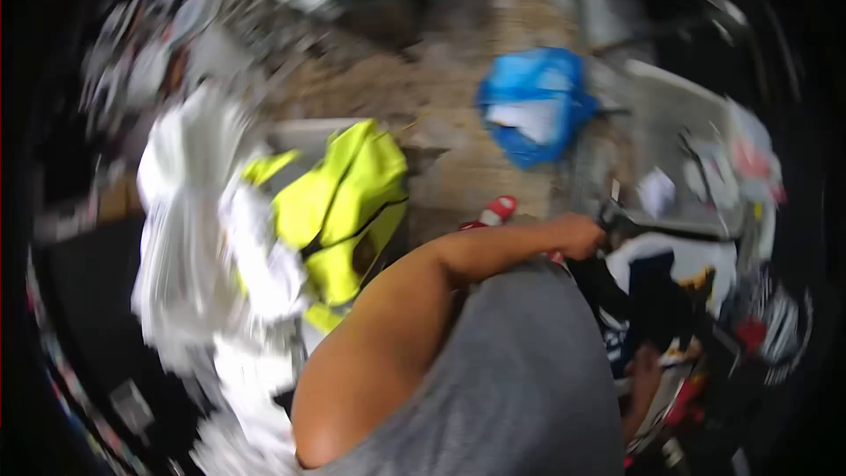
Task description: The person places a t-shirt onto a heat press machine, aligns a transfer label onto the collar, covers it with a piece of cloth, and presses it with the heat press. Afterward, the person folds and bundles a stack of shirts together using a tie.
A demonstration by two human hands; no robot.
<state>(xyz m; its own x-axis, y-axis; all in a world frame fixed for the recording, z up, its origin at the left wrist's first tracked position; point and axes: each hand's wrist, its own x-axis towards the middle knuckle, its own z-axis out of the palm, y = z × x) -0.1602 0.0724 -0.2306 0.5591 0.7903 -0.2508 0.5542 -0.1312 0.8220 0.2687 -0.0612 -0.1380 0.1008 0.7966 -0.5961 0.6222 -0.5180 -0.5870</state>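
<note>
My left arm reaches across my grey shirt to the right. My left hand point(580, 236) is closed round a small dark tool point(610, 214) with a thin pale tip; blur hides its exact kind. Lower right, my right hand point(645, 372) is at the bottom of a dark garment point(656, 304), its fingers partly hidden in the cloth. Under and around that garment lie white cloth point(718, 260) and printed fabric. A grey plastic bin point(674, 88) holding small white pieces stands just beyond my left hand.
A heap of white cloth or bags point(189, 229) lies to my left, beside a bright yellow garment point(339, 211) with grey bands. Ahead on the brown floor point(441, 176) rests a blue plastic bag point(539, 92). Cluttered piles fill the far left; clear plastic point(753, 159) hangs at the bin's right.
</note>
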